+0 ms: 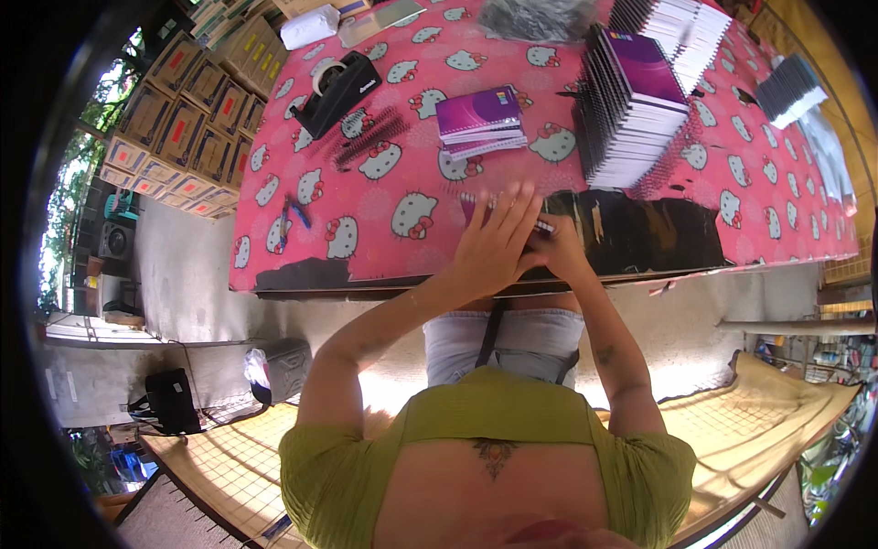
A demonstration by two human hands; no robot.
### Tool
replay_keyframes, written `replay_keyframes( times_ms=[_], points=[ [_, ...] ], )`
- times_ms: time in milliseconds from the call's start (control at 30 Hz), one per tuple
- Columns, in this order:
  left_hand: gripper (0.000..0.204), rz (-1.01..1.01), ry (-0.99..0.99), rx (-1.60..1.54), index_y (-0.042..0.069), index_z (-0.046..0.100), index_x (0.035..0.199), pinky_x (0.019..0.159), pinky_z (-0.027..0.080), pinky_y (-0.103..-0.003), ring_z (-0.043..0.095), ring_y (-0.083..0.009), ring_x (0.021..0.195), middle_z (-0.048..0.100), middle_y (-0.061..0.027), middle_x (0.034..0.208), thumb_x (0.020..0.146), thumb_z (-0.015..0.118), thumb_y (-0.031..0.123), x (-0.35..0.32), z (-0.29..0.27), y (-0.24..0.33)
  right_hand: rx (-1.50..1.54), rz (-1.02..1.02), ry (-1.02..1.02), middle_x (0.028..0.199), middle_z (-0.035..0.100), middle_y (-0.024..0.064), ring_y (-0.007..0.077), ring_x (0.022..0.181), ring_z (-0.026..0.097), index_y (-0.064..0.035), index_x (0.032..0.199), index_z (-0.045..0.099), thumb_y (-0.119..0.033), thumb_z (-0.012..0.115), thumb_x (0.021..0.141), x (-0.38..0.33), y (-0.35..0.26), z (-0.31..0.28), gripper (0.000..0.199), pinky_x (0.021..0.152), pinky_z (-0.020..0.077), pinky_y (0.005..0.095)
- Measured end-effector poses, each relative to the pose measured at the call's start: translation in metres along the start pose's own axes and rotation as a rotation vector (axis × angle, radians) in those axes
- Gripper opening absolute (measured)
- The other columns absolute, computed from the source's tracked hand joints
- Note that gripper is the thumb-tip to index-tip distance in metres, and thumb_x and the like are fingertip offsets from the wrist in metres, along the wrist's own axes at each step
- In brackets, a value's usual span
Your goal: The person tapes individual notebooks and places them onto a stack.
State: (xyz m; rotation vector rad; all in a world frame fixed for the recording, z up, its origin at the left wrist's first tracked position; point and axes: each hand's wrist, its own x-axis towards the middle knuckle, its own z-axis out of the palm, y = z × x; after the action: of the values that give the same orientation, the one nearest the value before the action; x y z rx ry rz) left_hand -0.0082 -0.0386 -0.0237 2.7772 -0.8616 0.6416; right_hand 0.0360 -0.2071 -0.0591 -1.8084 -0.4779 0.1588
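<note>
A small purple spiral notebook point(469, 207) lies near the table's front edge, mostly hidden under my hands. My left hand point(498, 233) rests flat across it with the fingers stretched out. At its right end my right hand point(561, 247) has its fingers curled round the edge, close to the dark binding. Just beyond my hands sits a low stack of purple notebooks point(478, 112). Farther right rises a tall stack of spiral notebooks point(637, 137), with a purple cover on top.
A black tape dispenser point(337, 94) stands at the far left, with loose dark binding coils point(370, 139) before it. Blue-handled pliers point(294, 212) lie at the left. More notebooks point(788, 91) sit at the far right. Cardboard boxes point(187, 114) are piled beyond the table's left side.
</note>
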Motion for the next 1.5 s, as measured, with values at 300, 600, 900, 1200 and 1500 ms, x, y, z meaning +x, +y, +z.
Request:
replay_keyframes(
  times_ms=[300,600,900,1200,1500],
  points=[
    [0.032,0.006,0.056,-0.352,0.010,0.064,0.121,0.114,0.027,-0.055,0.063,-0.0264,0.114,0.069,-0.0077,0.116,0.094,0.064,0.027,0.028,-0.016,-0.030,-0.092,-0.044,0.005,0.080,0.071,0.0155,0.0141,0.071,0.064,0.0029,0.115,0.068,-0.014,0.075,0.086,0.003,-0.019,-0.012,0.034,0.067,0.0514,0.0303],
    [0.012,-0.006,0.152,-0.346,0.012,0.068,0.100,0.114,0.029,-0.053,0.067,-0.0234,0.097,0.070,-0.0020,0.097,0.092,0.066,0.020,0.027,-0.006,-0.030,-0.010,-0.082,-0.010,0.086,0.074,0.0090,0.0071,0.078,0.064,0.0043,0.103,0.072,-0.006,0.071,0.089,-0.007,-0.044,-0.065,0.017,0.072,0.0534,0.0257],
    [0.017,-0.004,0.138,-0.372,0.011,0.066,0.103,0.094,0.041,-0.047,0.064,-0.0261,0.090,0.067,-0.0047,0.093,0.088,0.069,0.018,0.023,-0.009,-0.031,-0.003,-0.136,-0.074,0.083,0.067,0.0047,0.0086,0.076,0.061,0.0028,0.094,0.070,-0.002,0.070,0.088,0.001,-0.044,-0.063,0.008,0.069,0.0519,0.0247],
    [0.031,0.095,0.112,-0.302,0.008,0.067,0.111,0.080,0.045,-0.043,0.060,-0.0291,0.089,0.065,-0.0086,0.093,0.080,0.067,0.005,0.056,-0.057,-0.026,-0.243,-0.303,0.423,0.092,0.067,0.0139,0.0309,0.084,0.066,-0.0021,0.095,0.068,-0.005,0.072,0.078,-0.005,-0.071,-0.056,0.018,0.076,0.0511,0.0368],
    [0.018,0.426,0.760,-0.410,0.005,0.068,0.099,0.084,0.054,-0.041,0.064,-0.0313,0.098,0.070,-0.0104,0.107,0.081,0.067,0.000,0.256,-0.082,-0.051,-0.314,-0.265,0.704,0.117,0.069,0.0212,0.0262,0.103,0.068,0.0029,0.130,0.061,-0.013,0.067,0.094,0.048,-0.102,-0.186,0.040,0.091,0.0512,0.0364]
  ],
)
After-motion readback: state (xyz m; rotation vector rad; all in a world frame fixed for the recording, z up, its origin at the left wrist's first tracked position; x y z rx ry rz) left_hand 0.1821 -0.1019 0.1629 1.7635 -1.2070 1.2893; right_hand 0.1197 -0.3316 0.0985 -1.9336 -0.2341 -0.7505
